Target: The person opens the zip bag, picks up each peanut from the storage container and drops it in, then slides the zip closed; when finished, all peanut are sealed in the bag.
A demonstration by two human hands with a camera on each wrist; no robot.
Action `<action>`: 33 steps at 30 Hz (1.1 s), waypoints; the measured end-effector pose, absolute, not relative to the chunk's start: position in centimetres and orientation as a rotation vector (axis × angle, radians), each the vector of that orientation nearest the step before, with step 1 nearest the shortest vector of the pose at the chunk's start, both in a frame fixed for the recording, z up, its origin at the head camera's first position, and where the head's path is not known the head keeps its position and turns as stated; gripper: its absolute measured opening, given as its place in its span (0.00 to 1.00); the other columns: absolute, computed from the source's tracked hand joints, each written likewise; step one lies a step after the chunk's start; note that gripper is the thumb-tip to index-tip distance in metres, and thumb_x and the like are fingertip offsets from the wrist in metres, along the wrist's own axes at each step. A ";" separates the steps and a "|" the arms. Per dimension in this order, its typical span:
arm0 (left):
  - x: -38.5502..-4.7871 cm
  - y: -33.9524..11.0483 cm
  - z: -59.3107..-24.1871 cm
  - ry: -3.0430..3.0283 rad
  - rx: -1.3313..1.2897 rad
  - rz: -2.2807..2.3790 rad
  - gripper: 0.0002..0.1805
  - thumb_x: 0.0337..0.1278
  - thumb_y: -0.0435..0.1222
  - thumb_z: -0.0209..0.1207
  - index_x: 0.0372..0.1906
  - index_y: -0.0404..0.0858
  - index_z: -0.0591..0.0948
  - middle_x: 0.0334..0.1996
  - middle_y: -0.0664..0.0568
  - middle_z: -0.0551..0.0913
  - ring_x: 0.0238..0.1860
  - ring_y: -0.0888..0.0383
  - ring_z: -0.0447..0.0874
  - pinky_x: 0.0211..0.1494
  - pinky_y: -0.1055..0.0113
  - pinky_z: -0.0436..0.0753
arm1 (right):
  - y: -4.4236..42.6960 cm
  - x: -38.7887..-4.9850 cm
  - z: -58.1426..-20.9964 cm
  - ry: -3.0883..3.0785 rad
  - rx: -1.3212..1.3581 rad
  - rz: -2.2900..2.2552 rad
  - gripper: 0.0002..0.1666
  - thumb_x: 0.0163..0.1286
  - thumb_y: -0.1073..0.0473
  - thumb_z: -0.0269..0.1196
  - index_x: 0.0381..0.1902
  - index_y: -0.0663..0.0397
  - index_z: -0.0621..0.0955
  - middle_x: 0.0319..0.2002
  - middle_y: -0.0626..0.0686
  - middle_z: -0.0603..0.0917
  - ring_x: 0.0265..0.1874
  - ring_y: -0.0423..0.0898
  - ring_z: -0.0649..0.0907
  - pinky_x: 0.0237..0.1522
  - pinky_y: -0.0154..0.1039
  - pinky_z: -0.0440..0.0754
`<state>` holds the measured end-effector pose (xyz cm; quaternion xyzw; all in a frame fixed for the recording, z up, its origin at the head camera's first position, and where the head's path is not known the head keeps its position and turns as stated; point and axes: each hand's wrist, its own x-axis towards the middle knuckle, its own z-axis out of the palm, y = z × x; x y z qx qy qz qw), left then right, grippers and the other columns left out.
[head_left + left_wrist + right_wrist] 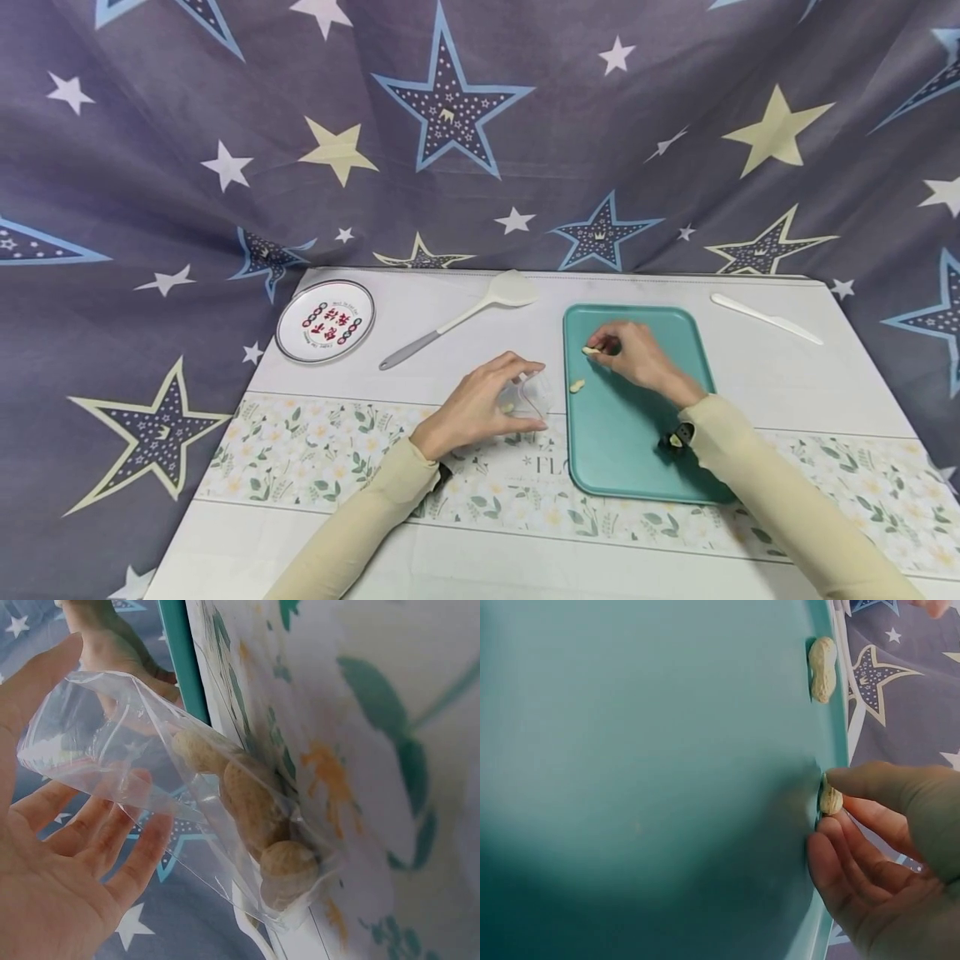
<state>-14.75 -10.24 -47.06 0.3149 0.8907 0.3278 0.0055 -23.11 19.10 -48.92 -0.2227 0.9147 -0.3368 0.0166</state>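
My left hand (474, 407) holds a clear plastic bag (535, 392) by its mouth, thumb and fingers spread wide apart around it. Several unshelled peanuts (253, 801) lie at the bottom of the bag in the left wrist view. Over the left side of a teal tray (637, 454), my right hand (636, 354) pinches a peanut (830, 799) between thumb and fingertips, close to the rim. Another peanut (577, 386) lies on the tray near the same edge. The bag is just left of the tray, and my left hand partly hides it in the head view.
A white plate (326, 323) with red lettering sits at the table's back left. Beside it lies a spatula (457, 320) with a grey handle. A white knife (765, 318) is to the right of the tray. A star-patterned curtain (480, 208) hangs behind the table.
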 end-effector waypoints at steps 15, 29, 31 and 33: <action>-14.8 -10.1 -47.0 2.773 0.986 1.027 0.43 0.51 0.58 0.76 0.71 0.47 0.77 0.58 0.52 0.83 0.54 0.60 0.81 0.56 0.61 0.85 | 18.8 -23.2 -49.3 2.822 -0.718 -1.080 0.03 0.67 0.65 0.73 0.38 0.58 0.89 0.33 0.55 0.90 0.31 0.44 0.86 0.35 0.34 0.82; -14.8 -10.0 -47.0 2.775 0.988 1.020 0.44 0.50 0.57 0.77 0.71 0.46 0.77 0.58 0.52 0.83 0.55 0.60 0.81 0.56 0.61 0.85 | 18.7 -22.3 -48.2 2.816 -0.715 -1.114 0.05 0.66 0.64 0.73 0.39 0.58 0.89 0.33 0.53 0.90 0.31 0.45 0.86 0.36 0.34 0.83; -14.8 -10.0 -47.0 2.775 0.989 1.021 0.44 0.50 0.57 0.77 0.71 0.46 0.77 0.58 0.52 0.83 0.55 0.60 0.81 0.56 0.60 0.85 | 18.6 -22.0 -48.0 2.815 -0.726 -1.124 0.05 0.66 0.65 0.73 0.39 0.57 0.89 0.33 0.53 0.90 0.31 0.44 0.86 0.36 0.34 0.84; -14.8 -10.0 -47.0 2.776 0.989 1.022 0.43 0.50 0.57 0.76 0.71 0.46 0.77 0.59 0.52 0.83 0.54 0.60 0.81 0.56 0.60 0.85 | 18.4 -21.7 -47.8 2.816 -0.740 -1.135 0.05 0.66 0.65 0.73 0.39 0.57 0.89 0.33 0.53 0.90 0.31 0.45 0.86 0.36 0.33 0.84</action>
